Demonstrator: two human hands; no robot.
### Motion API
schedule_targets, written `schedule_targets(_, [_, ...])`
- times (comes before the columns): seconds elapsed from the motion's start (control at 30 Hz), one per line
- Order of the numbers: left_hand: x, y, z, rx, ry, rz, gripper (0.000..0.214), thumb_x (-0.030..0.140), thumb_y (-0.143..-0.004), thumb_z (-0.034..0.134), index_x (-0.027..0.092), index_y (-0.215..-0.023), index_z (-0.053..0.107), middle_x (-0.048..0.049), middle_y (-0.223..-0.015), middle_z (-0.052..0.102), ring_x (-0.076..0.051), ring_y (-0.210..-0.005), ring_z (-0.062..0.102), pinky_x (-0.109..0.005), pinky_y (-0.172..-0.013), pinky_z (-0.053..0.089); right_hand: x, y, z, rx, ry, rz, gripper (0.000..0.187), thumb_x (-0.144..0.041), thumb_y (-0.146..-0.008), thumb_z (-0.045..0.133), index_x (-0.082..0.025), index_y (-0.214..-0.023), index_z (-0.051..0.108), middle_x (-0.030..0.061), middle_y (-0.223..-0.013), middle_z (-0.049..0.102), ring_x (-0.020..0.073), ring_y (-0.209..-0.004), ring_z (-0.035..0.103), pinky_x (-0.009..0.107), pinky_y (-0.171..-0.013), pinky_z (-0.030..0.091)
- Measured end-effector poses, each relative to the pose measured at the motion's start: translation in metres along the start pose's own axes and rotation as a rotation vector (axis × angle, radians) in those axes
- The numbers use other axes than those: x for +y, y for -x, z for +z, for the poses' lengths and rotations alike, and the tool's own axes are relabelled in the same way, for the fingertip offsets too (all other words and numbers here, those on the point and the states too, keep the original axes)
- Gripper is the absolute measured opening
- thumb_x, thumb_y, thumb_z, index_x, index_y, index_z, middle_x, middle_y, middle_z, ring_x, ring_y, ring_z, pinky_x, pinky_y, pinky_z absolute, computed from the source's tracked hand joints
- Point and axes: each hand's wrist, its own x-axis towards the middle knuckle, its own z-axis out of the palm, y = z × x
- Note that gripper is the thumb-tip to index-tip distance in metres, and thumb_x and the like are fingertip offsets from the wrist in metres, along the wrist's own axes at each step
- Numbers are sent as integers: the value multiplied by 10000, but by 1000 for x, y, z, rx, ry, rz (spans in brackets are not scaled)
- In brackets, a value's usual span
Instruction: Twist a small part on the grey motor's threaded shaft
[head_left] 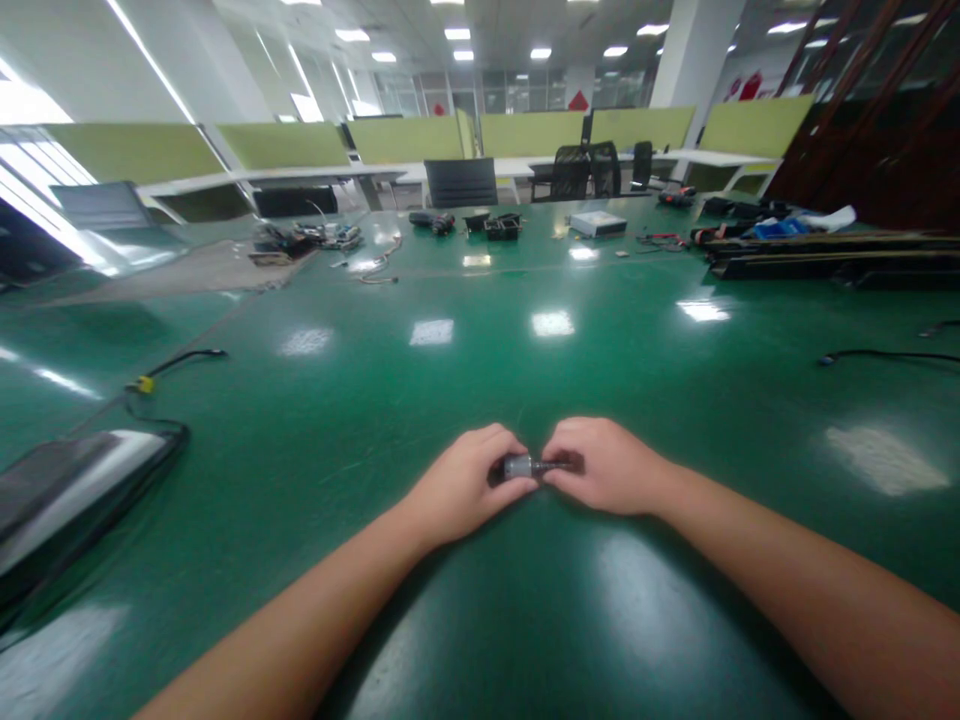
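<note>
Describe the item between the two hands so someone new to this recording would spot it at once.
Start with the wide green table, then look near its front middle, where the left hand and right hand nearly meet. Between them sits a small gray cylinder with a thin dark shaft toward the right hand. Unlike the black cable lying loose, it is held.

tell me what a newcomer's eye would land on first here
Probably the left hand and right hand, just below centre, holding between them a small grey cylinder with a thin dark shaft. Next, perhaps the glossy green table around them, then the yellow-green partitions lined up behind it.
</note>
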Motion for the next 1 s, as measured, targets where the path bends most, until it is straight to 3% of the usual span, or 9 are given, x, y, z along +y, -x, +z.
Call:
schedule_targets(0.2, [-1,1,-2,-11,22,-15,223,386,-887,717,196,-991,665,-38,-924,676,-196,-829,626,-306,-734,477,18,11,-27,-105,-58,109,62,-192,-777,726,-173,-834,742,10,-756,669,128,-660,593,245,-617,445])
schedule_targets(0.37, [-1,2,-3,-16,30,-11,225,388,-885,721,198,-992,665,-41,-934,678,-196,-826,628,-307,-733,482,29,15,-36,-108,-102,157,73,-194,-759,730,-164,-825,739,10,-742,675,129,-646,608,237,-600,463])
schedule_targets(0.77, [-1,1,-2,-16,38,-6,216,366,-880,733,194,-995,669,-28,-907,666,-184,-806,614,-296,-726,464,19,12,-28,-119,-80,103,76,-216,-801,738,-179,-863,761,5,-770,667,120,-669,587,237,-612,430])
schedule_targets(1.0, [0,-2,0,-5,33,20,214,378,-889,724,196,-992,674,-32,-908,671,-188,-818,616,-298,-736,457,2,0,-1,-23,-27,-12,89,-228,-876,702,-182,-927,759,36,-862,693,154,-800,605,266,-727,437])
